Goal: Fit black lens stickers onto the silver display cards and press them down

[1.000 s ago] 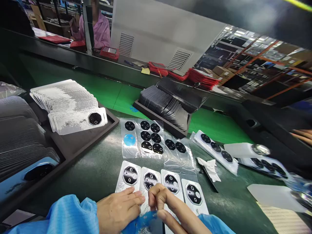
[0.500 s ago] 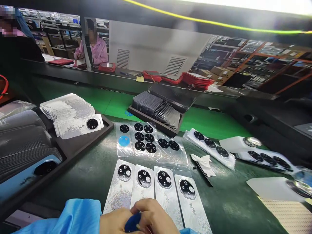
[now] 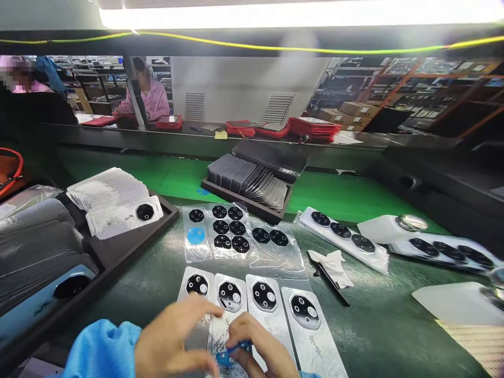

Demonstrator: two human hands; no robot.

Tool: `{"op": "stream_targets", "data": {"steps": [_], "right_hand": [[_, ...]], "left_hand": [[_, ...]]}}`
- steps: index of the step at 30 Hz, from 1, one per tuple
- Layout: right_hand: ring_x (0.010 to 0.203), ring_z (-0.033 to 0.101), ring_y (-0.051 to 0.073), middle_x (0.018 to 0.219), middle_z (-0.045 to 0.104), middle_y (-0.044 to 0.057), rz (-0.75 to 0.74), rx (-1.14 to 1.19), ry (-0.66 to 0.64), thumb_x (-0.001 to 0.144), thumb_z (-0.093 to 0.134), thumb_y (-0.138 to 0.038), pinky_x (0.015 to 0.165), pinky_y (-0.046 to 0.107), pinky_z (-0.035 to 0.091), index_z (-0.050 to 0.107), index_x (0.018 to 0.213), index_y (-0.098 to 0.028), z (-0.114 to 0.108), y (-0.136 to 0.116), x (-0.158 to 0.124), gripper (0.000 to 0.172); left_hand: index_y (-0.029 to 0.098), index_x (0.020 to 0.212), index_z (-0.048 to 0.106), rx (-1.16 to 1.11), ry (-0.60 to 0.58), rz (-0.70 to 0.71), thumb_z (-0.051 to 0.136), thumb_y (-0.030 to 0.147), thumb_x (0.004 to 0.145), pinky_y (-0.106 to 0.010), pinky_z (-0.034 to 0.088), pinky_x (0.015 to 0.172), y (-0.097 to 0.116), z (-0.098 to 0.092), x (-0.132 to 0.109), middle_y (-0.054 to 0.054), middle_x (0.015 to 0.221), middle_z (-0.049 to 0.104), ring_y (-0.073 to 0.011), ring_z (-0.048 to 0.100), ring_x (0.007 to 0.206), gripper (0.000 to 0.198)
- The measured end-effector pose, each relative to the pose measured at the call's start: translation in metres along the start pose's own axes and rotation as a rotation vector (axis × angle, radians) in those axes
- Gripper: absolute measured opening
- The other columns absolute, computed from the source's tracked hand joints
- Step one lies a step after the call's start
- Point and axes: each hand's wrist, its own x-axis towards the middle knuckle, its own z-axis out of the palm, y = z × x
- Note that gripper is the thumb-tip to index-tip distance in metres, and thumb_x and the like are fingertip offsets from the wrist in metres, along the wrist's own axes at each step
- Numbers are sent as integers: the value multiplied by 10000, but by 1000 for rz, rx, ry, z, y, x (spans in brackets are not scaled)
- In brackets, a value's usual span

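Several silver phone back covers (image 3: 299, 325) with black camera rings lie side by side on the dark green mat in front of me. My left hand (image 3: 173, 341), in a blue sleeve, hovers over the two left covers, fingers spread and smeared by motion. Fingers of my right hand (image 3: 255, 352) pinch a small blue film piece (image 3: 232, 354) above the second cover. Clear sheets of black lens stickers (image 3: 232, 233) lie just beyond the covers.
A black tray (image 3: 157, 223) at the left holds stacked silver covers and grey stacks. A tray of dark sheets (image 3: 248, 184) sits behind. A white cloth and black tool (image 3: 333, 268) lie at the right, beside lens strips (image 3: 342, 236). Two people sit beyond the far counter.
The camera has tilted up. My hands, which were pressed together at the bottom edge, have parted: the left hand has moved up over the left covers and the blue film shows in my right fingers.
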Motion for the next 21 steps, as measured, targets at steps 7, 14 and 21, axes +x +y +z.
{"op": "stream_targets", "data": {"steps": [7,14,21], "right_hand": [[999,673,140,988,731,30,-352,-313,-44,1022,312,-172,899,261,545,564,934,-210,48,44,12,269],[1107,638,79,1024,759,16,-445,-480,30,1019,316,-117,1043,221,455,606,880,-190,56,54,7,330],[1078,655,63,1029,761,-10,-431,-449,84,1004,349,-91,1083,191,396,628,875,-198,54,51,11,324]], "left_hand": [[157,1118,568,709,392,159,410,50,944,-361,400,972,-38,-11,12,-55,1154,656,-208,524,1149,258],[169,1009,612,822,391,140,414,95,956,-384,343,925,-41,2,20,-30,1189,672,-205,571,1054,219],[172,976,641,966,394,218,384,111,984,-371,328,935,-47,7,19,-15,1201,681,-196,593,1036,264]]}}
